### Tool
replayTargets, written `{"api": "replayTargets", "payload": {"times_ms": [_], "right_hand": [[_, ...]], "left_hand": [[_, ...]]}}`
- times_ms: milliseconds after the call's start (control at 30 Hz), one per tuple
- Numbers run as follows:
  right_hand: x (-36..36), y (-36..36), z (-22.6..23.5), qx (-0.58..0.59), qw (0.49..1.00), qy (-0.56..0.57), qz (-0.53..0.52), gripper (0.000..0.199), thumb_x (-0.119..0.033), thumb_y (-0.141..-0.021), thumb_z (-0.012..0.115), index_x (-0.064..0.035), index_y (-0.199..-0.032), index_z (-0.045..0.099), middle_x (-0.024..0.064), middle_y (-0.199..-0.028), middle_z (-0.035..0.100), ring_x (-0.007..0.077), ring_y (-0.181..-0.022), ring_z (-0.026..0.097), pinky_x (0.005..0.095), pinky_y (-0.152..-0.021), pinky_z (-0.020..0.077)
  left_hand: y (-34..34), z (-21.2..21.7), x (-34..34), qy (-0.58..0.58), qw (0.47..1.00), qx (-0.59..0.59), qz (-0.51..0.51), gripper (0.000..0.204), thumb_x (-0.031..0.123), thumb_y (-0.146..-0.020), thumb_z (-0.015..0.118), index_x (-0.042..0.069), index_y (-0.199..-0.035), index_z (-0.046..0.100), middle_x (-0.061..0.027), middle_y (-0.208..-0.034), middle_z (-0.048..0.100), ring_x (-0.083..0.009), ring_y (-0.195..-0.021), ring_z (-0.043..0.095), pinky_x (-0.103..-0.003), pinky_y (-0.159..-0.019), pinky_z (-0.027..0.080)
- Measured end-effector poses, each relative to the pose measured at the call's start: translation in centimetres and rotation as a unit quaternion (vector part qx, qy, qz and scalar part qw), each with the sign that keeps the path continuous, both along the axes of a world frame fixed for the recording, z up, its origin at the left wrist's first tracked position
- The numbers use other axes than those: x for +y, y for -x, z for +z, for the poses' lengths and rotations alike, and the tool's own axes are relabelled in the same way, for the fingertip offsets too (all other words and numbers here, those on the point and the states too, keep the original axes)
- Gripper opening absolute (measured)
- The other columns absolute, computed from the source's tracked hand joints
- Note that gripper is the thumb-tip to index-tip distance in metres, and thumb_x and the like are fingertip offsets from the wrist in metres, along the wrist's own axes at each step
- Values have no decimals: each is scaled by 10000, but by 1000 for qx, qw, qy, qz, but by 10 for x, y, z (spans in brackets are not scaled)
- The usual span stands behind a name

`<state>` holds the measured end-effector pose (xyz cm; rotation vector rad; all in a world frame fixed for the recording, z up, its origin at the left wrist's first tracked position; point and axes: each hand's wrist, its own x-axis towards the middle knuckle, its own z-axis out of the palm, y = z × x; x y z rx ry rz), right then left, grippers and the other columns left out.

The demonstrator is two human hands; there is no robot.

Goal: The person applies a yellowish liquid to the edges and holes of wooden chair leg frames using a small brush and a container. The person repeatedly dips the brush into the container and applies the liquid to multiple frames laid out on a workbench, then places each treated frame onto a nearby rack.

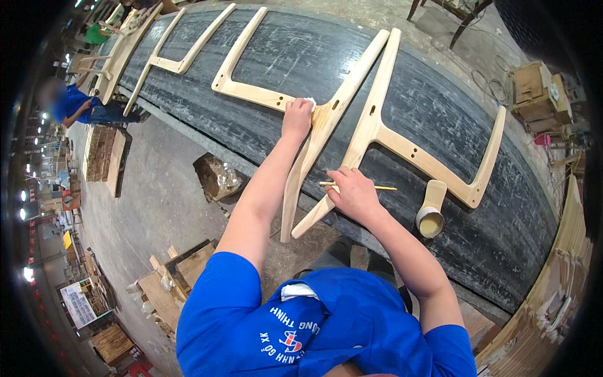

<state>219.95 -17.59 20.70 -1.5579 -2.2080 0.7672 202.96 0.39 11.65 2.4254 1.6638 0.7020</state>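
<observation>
Two wood pieces lie flat on the dark surface point(295, 56), the left frame point(248, 94) and the right frame point(424, 161), their long legs side by side, close at the far and near ends and gapped between, probably so that one person can reach both joints without shifting. The near ends of those legs jut past the surface's edge, which leaves the broad parts well supported. The left hand point(296, 119) lies at the left frame's joint, its grip closed with the fingertips pinching a white wad point(311, 100) against the wood beside a darker patch; holding the wad so bunched would suit rubbing a small spot. The right hand point(353, 190) rests over the right frame's near leg, its grip folded around a thin stick point(385, 188) held crosswise, perhaps to keep it ready while the other hand works; which fingers bear on it, I cannot tell. The cup point(429, 221) of pale yellowish stuff stands near the right frame's crossbar, beside a flat wood paddle point(435, 190), likely put on that side to be handy for the stick
</observation>
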Motion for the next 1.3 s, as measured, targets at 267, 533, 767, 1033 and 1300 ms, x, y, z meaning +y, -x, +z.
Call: {"api": "replayTargets", "payload": {"times_ms": [267, 533, 767, 1033, 1300], "right_hand": [[28, 62, -44, -175, 981, -56, 62, 642, -414, -714, 686, -36, -1204, 513, 191, -1341, 404, 292, -896, 544, 362, -671, 515], [30, 93, -78, -293, 954, -57, 39, 733, -393, -667, 694, 26, -1234, 495, 293, -1375, 325, 246, -837, 560, 299, -614, 510], [38, 95, -90, -301, 951, -70, 20, 518, -189, -822, 514, -57, -1318, 447, 243, -1410, 312, 203, -779, 566, 300, -593, 485], [48, 92, -87, -264, 964, 18, 22, 559, -172, -845, 499, -31, -1368, 359, 254, -1452, 207, 222, -851, 570, 334, -645, 505], [49, 98, -86, -301, 951, 36, 65, 632, -213, -859, 495, -2, -1405, 256, 234, -1450, 233, 193, -864, 565, 338, -614, 506]], "left_hand": [[-10, 6, -5, 40, 998, -15, 54, 187, 68, -742, 632, 71, -922, 684, -110, -918, 573, -298, -883, 553, -380, -807, 467], [-10, 2, -11, 64, 994, -85, 33, 173, 117, -726, 682, 58, -888, 678, -122, -836, 569, -307, -814, 585, -395, -734, 480], [-12, 1, 34, 44, 991, -23, 127, 202, 180, -798, 608, 55, -954, 625, -161, -965, 562, -341, -866, 577, -423, -768, 474], [-26, -2, 31, 53, 990, -2, 132, 162, 154, -782, 613, 67, -919, 621, -151, -948, 540, -346, -904, 553, -433, -775, 465], [-31, 2, 3, 68, 992, -68, 87, 160, 114, -754, 629, 72, -908, 640, -127, -928, 545, -328, -895, 560, -419, -782, 467]]}}
